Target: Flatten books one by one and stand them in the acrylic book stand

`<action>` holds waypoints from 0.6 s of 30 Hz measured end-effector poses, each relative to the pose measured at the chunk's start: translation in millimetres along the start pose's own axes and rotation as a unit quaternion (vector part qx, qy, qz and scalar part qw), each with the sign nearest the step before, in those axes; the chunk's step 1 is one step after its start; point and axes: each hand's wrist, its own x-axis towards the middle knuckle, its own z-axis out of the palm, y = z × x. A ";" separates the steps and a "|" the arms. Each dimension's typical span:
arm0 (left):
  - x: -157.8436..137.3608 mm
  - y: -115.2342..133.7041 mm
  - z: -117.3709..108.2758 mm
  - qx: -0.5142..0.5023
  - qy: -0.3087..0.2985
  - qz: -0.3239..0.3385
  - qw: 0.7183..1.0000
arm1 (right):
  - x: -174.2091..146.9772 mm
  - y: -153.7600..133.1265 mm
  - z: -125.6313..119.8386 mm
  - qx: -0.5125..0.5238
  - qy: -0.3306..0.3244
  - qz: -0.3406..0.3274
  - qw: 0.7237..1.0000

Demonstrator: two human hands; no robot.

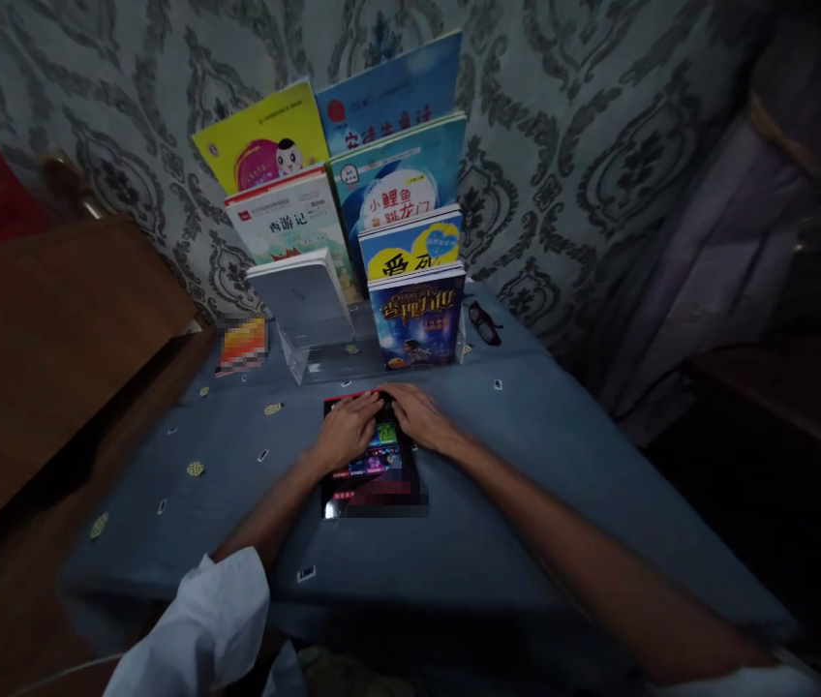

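Overlapping black book [385, 457] (bottom pixelated): left hand [348, 433], right hand [421, 419].

My left sleeve [216, 620] is white. My flat item [380, 461]: black, multicoloured panels. Tablecloth [527, 436]: grey-blue, yellow motifs. Wallpaper [570, 145]: pale grey, darker damask pattern.

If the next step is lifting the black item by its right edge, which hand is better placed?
Probably the right hand: it rests at that edge's far end; the left hand lies across the left side of the black item.
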 end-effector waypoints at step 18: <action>0.5 -3.1 9.2 -0.076 0.021 0.091 0.993 | -35.0 26.0 18.3 -0.031 0.069 -0.074 0.994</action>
